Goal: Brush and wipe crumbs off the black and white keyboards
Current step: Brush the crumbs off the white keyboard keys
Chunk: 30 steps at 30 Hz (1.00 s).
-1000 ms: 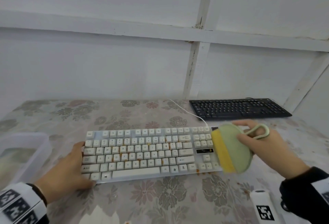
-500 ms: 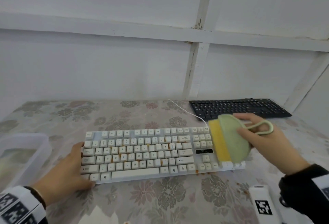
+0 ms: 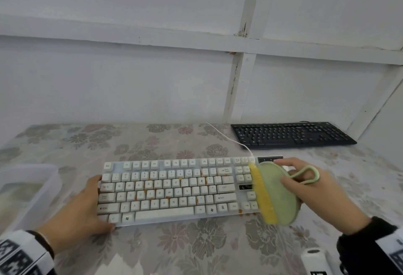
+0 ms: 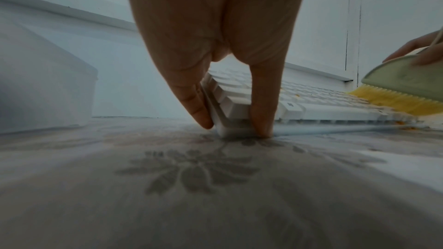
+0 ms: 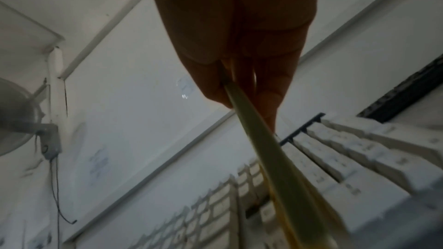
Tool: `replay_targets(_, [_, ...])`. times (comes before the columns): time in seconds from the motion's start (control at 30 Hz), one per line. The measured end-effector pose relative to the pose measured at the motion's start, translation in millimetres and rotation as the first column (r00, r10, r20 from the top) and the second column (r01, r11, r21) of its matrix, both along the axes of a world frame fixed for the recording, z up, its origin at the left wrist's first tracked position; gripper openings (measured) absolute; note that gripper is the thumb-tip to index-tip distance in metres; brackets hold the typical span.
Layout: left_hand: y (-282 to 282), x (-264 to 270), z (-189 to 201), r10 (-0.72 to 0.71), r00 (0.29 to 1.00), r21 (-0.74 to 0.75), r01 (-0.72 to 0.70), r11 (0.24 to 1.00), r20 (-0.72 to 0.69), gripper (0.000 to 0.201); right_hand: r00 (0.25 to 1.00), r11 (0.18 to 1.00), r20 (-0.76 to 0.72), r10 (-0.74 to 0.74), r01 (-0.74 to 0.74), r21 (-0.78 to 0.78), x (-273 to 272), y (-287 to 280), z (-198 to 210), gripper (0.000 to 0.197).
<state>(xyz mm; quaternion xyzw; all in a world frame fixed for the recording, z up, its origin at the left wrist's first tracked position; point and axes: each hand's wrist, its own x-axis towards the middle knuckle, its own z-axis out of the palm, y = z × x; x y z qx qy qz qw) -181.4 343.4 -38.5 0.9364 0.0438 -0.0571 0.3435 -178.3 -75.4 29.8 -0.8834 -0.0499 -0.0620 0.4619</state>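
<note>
The white keyboard (image 3: 170, 189) lies across the middle of the table, with orange crumbs (image 3: 139, 184) between its keys and more crumbs at its front edge. My left hand (image 3: 96, 205) pinches its near left corner, fingers on the left side and thumb on the front edge (image 4: 236, 128). My right hand (image 3: 281, 171) grips a green oval brush (image 3: 277, 194) with its yellow bristles on the keyboard's right end. The brush's loop handle sticks out past my hand. The black keyboard (image 3: 292, 135) lies at the back right, untouched.
A clear plastic container (image 3: 28, 187) stands at the left, close to my left hand. The white keyboard's cable (image 3: 226, 137) runs back toward the wall. A white object with a printed marker (image 3: 314, 259) lies at the near right. A floral cloth (image 3: 196, 248) covers the table.
The brush went toward the keyboard's back edge, then swept toward its front edge. Crumbs now lie at the front edge beside the bristles. My left hand has stayed on the corner.
</note>
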Motion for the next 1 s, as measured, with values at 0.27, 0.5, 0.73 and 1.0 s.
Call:
replay_targets(0.27, [0, 0, -1, 0.004, 1.0, -0.003, -0.004, 1.0, -0.003, 0.099, 0.98, 0.993, 0.164, -0.114, 0.105, 0.059, 19, 11, 15, 0.032])
replay_targets(0.5, [-1, -2, 1, -0.004, 1.0, -0.037, 0.005, 0.999, 0.027, 0.093, 1.0, 0.999, -0.015, -0.021, 0.02, -0.045, 3, 9, 3, 0.031])
replay_targets(0.73, [-5, -4, 6, -0.018, 0.999, -0.052, 0.02, 0.998, 0.044, 0.091, 0.984, 0.991, 0.122, -0.128, 0.122, 0.05, 14, 15, 15, 0.033])
replay_targets(1.0, [-4, -3, 5, -0.02, 1.0, -0.073, 0.021, 0.997, 0.025, 0.091, 0.999, 0.999, -0.004, -0.042, 0.042, -0.027, -16, 15, -6, 0.035])
